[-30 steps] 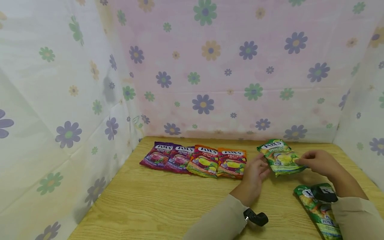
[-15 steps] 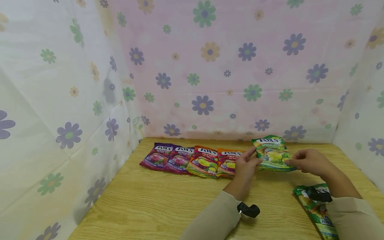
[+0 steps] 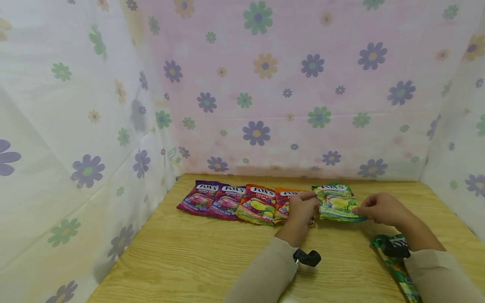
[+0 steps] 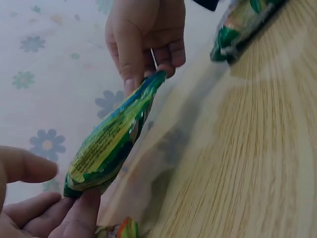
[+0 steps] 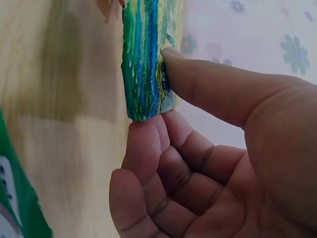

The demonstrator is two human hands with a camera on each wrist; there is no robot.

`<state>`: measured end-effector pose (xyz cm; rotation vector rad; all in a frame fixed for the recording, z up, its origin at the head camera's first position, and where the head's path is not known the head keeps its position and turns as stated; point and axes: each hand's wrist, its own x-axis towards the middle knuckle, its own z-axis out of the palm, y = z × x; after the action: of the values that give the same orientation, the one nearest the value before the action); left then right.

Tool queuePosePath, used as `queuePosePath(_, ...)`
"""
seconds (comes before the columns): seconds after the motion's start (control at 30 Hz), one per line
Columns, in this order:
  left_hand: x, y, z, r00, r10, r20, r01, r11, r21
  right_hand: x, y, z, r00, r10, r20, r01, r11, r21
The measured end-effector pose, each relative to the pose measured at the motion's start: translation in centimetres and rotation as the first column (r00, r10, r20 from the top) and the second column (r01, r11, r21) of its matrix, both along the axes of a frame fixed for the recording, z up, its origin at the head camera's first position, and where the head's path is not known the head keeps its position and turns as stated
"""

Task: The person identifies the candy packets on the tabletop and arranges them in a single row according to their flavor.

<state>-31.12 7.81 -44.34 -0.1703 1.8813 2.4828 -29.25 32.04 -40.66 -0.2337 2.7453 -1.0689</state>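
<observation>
A green FOX'S candy bag [image 3: 336, 202] is slightly raised above the wooden table, its front facing up. My right hand [image 3: 384, 209] pinches its lower right corner between thumb and fingers, as the right wrist view confirms. At the bag's left edge is my left hand [image 3: 302, 212]; in the left wrist view its fingers [image 4: 81, 215] touch the bag's end from below while the thumb stands apart from it. Partly behind that hand lies an orange candy bag [image 3: 282, 202]. Another green candy bag [image 3: 394, 263] lies partly under my right forearm.
Left of the hands, another orange candy bag [image 3: 257, 205] and two purple candy bags [image 3: 228, 202] lie in an overlapping row. The wooden table [image 3: 182, 256] ends at a flowered cloth [image 3: 227, 105] behind and at both sides.
Both hands have moved left with the green candy bag, which has come down beside the orange one. The left hand's thumb now stands off the bag.
</observation>
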Motion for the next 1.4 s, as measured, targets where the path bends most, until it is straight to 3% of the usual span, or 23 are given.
queuePosePath(0.13,0.1,-0.5,0.0,1.0,-0.021,-0.017,0.016,0.976,-0.219,0.0,-0.5,-0.5,1.0,0.003,0.018,-0.003,1.0,0.004)
queuePosePath(0.27,0.0,-0.9,0.0,0.999,-0.02,-0.032,0.009,0.946,-0.323,-0.2,-0.9,-0.8,1.0,0.016,0.004,-0.016,1.0,0.009)
queuePosePath(0.53,-0.3,-1.3,-0.6,0.995,-0.072,-0.065,0.029,0.86,-0.51,-0.2,-1.3,-1.4,1.0,0.004,0.003,-0.004,0.998,0.055)
queuePosePath(0.67,-0.2,-1.4,-0.7,0.992,-0.099,-0.078,0.039,0.829,-0.557,-0.3,-1.2,-1.6,1.0,-0.004,0.011,0.003,0.998,0.069)
queuePosePath(1.07,0.1,-1.7,-0.9,0.993,-0.083,-0.081,0.02,0.808,-0.589,-0.3,-1.9,-1.8,1.0,0.003,0.02,-0.004,0.998,0.066)
queuePosePath(1.4,0.0,-1.5,-0.6,0.989,-0.12,-0.083,0.044,0.788,-0.614,-0.6,-1.3,-2.0,0.999,-0.008,0.047,0.005,0.999,0.049)
